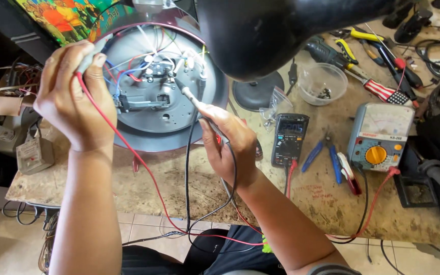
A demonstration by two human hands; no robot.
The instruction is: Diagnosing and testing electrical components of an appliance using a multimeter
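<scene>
My left hand [71, 97] grips a grey test probe with a red lead [123, 145], its tip at the upper left rim of a round appliance base [179, 122]. My right hand [228, 142] holds a second probe [192, 98] with a black lead, the metal tip touching the wired terminals [166, 69] in the middle of the base. Red, blue and white wires cross the grey metal plate. Both leads run down over the table edge and back to a small black digital multimeter [289, 138] lying right of my right hand, its screen lit.
An analogue meter with a yellow dial [379, 135] sits further right. Blue-handled pliers [323, 153], a clear plastic bowl [323, 82], screwdrivers and cutters [378, 53] litter the worn bench [169, 183]. A black lamp head [276, 30] hangs above. Boxes and cables [19, 117] crowd the left.
</scene>
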